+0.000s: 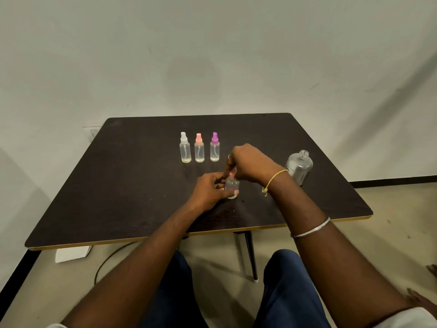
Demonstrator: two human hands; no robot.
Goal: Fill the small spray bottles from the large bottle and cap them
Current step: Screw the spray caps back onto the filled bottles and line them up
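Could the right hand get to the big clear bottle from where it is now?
Probably yes. The large clear uncapped bottle stands just beside the right wrist, nothing between. But the right hand grips the pink cap on the small clear spray bottle and must release first.

left hand (209,191) curled in a grip, right hand (248,165) pinching just above

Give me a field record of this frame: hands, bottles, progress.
left hand: grips body of small clear plastic bottle
right hand: pinches that bottle's top
back row: white-capped spray bottle, peach-capped spray bottle, purple-capped spray bottle; upright, apart, on dark brown table
large clear bottle: uncapped, right of the hands
progress: three capped; fourth apparently being capped
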